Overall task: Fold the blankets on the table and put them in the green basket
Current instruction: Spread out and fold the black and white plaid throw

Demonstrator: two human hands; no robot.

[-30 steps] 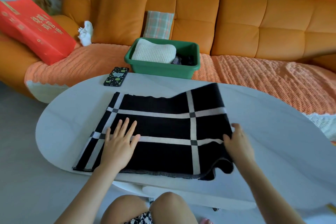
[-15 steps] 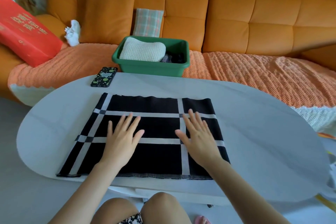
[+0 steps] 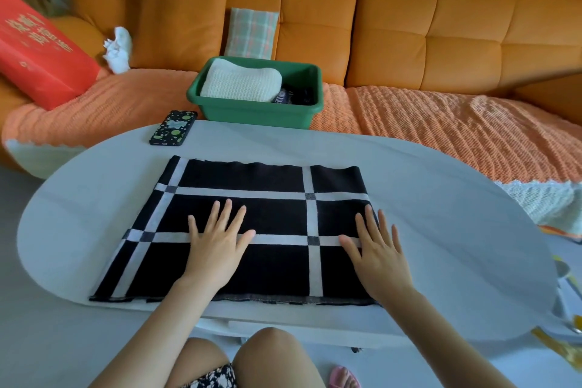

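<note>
A black blanket [image 3: 271, 217] with white grid stripes lies flat and folded on the white oval table [image 3: 441, 230]. My left hand [image 3: 217, 246] presses flat on its middle, fingers spread. At the blanket's right edge my right hand [image 3: 378, 255] also lies flat, fingers apart. The green basket [image 3: 261, 107] stands on the sofa seat beyond the table's far edge. It holds a folded cream knitted blanket [image 3: 242, 82] and a dark item [image 3: 296, 96] beside it.
A phone in a black spotted case [image 3: 173, 132] lies at the table's far left edge. An orange sofa [image 3: 409, 41] fills the background, with a red box [image 3: 41, 53], white cloth [image 3: 118, 50] and plaid cushion [image 3: 250, 33]. My knees are under the table's near edge.
My right hand let go of the blanket's right edge, laid it flat, then slid from the middle back to the right edge. My left hand stayed pressed on the middle.
</note>
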